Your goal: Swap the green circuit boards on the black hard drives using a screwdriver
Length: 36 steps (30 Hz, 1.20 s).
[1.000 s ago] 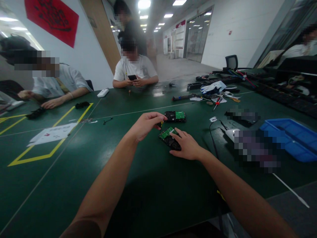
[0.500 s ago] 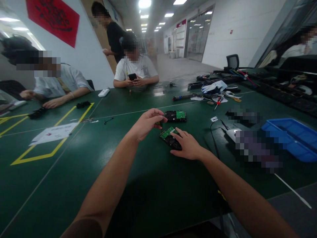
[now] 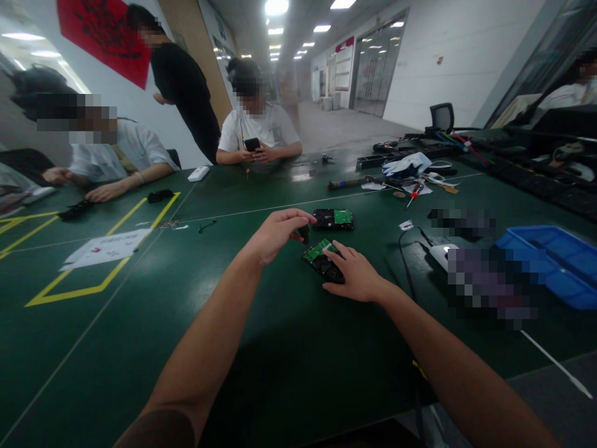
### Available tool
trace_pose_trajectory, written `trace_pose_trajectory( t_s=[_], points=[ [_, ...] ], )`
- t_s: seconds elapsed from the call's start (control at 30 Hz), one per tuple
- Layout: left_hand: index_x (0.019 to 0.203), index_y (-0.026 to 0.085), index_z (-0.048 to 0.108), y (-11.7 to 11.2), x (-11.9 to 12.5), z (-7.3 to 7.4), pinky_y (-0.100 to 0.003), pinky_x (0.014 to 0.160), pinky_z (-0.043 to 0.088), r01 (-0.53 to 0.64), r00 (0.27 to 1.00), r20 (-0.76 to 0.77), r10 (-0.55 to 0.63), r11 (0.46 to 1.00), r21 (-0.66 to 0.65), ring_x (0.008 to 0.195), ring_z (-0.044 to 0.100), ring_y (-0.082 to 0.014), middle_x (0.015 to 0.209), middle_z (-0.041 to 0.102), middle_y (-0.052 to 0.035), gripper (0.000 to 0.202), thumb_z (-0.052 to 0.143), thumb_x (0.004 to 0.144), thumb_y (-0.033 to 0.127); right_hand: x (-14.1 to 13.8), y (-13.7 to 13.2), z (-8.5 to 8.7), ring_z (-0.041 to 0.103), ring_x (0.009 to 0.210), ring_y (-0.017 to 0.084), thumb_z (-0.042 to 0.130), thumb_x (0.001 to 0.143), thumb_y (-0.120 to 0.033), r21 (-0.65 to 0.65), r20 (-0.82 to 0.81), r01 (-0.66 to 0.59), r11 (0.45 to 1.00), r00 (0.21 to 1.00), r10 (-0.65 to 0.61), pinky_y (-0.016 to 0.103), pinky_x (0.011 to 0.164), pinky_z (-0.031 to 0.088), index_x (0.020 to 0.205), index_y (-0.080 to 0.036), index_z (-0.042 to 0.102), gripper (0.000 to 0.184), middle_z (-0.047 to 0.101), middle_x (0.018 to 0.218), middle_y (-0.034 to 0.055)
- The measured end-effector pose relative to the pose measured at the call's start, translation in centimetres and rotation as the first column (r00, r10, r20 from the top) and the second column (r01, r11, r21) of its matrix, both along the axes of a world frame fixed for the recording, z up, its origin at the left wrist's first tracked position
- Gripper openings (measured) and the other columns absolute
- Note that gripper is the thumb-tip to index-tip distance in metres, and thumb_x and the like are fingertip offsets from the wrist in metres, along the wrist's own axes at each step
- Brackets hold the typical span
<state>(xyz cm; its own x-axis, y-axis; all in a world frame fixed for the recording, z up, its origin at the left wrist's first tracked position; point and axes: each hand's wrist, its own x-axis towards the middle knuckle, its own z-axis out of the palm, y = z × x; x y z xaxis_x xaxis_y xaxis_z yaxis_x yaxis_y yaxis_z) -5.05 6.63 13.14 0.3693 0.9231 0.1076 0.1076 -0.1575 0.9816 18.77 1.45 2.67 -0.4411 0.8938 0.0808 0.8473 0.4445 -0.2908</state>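
A black hard drive (image 3: 319, 256) with a green circuit board facing up lies on the green table (image 3: 140, 323) in front of me. My right hand (image 3: 355, 274) lies on its near end with fingers spread, pressing it down. My left hand (image 3: 277, 233) hovers just left of the drive, fingers pinched on a small dark tool (image 3: 303, 233) whose tip points down at the board. A second hard drive (image 3: 333, 218) with a green board lies just beyond.
A blue tray (image 3: 555, 258) and a black cable (image 3: 405, 261) are at the right. Screwdrivers, papers and tools (image 3: 405, 174) lie further back. A white sheet (image 3: 108, 247) sits inside yellow floor-tape lines at left. Two people sit across the table; another stands behind them.
My hands have stayed on the drive, almost still. The standing person in black has walked leftward behind the seated people. The view has shifted slightly.
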Motion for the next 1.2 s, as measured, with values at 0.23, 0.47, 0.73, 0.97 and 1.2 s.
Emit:
trace_pose_trajectory(
  t_s=[0.23,0.47,0.73,0.97,1.2],
  points=[
    [0.097,0.019,0.072,-0.01,0.07,-0.02,-0.027,0.068,0.049,0.001,0.999,0.035,-0.002,1.000,0.004,0.090,0.060,-0.0167,0.103,0.067,-0.0050,0.016,0.065,0.085,0.027,0.03,0.01,-0.03,0.033,0.148,0.045,0.064,0.083,-0.073,0.006,0.007,-0.006,1.000,1.000,0.006,0.061,0.115,0.032,0.159,-0.024,0.041,0.094,0.023,0.170,0.0173],
    [0.092,0.018,0.064,-0.23,0.34,0.28,-0.026,0.064,0.047,-0.013,0.997,0.070,0.016,0.999,-0.046,0.087,0.063,-0.0175,0.095,0.070,-0.0064,0.010,0.065,0.085,0.024,0.03,-0.01,-0.07,0.033,0.148,0.046,0.064,0.083,-0.073,-0.005,0.002,-0.003,1.000,1.000,0.003,0.061,0.116,0.031,0.160,-0.025,0.040,0.094,0.022,0.171,0.0162],
    [0.091,0.018,0.060,-0.39,0.66,0.32,-0.029,0.067,0.049,-0.009,0.995,0.097,0.020,0.994,-0.106,0.090,0.066,-0.0204,0.097,0.073,-0.0101,0.009,0.064,0.085,0.023,0.00,-0.06,0.11,0.034,0.148,0.045,0.064,0.083,-0.073,-0.009,0.012,-0.001,1.000,1.000,0.002,0.061,0.115,0.032,0.160,-0.025,0.039,0.094,0.023,0.170,0.0166],
    [0.088,0.017,0.067,0.02,0.53,-0.12,-0.029,0.069,0.052,-0.004,0.992,0.124,0.015,0.996,-0.091,0.092,0.063,-0.0199,0.099,0.070,-0.0086,0.008,0.064,0.083,0.022,0.02,-0.01,0.08,0.032,0.149,0.046,0.064,0.083,-0.073,-0.014,0.007,-0.005,1.000,1.000,0.005,0.062,0.115,0.033,0.160,-0.024,0.039,0.095,0.021,0.171,0.0165],
    [0.086,0.018,0.072,0.04,0.34,-0.10,-0.029,0.069,0.052,0.018,0.994,0.112,-0.009,0.997,-0.080,0.088,0.060,-0.0187,0.093,0.064,-0.0067,0.012,0.063,0.082,0.024,-0.06,-0.07,0.11,0.033,0.148,0.045,0.064,0.082,-0.073,-0.009,0.008,0.000,1.000,1.000,0.000,0.061,0.116,0.032,0.159,-0.023,0.040,0.095,0.022,0.170,0.0168]
  ],
)
